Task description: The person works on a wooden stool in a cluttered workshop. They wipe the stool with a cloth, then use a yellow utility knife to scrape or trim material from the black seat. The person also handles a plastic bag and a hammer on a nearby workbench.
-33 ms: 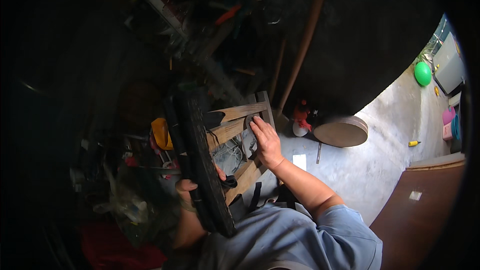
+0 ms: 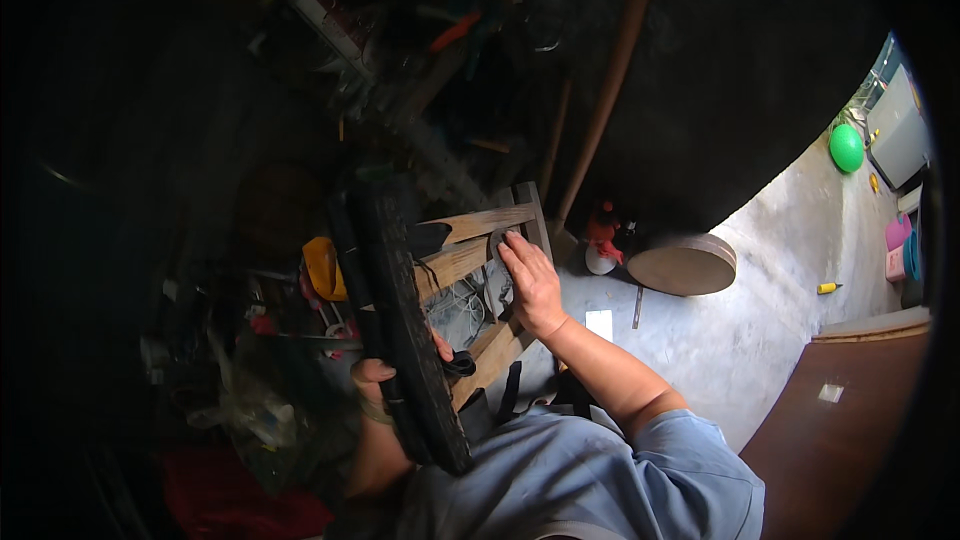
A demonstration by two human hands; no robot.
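A wooden stool or similar frame [image 2: 493, 348] is tilted on its side before me, with pale legs and rails. Its thick black top [image 2: 407, 325] stands on edge, facing left. My left hand [image 2: 372, 372] is closed round that top, thumb on the outer side and fingertips showing on the inner side. My right hand [image 2: 533, 282] lies over the far end of a rail, fingers together, pressing a small dark pad [image 2: 497, 240] to the wood. The pad's kind is mostly hidden under the fingers. A black strap [image 2: 460, 364] hangs beside the left fingertips.
A round board [image 2: 683, 266] and a red-and-white bottle [image 2: 600, 252] are on the floor to the right. Long poles [image 2: 612, 80] lean at the back. Dim clutter with a yellow item [image 2: 322, 268] fills the left. A brown panel [image 2: 835, 420] stands at lower right.
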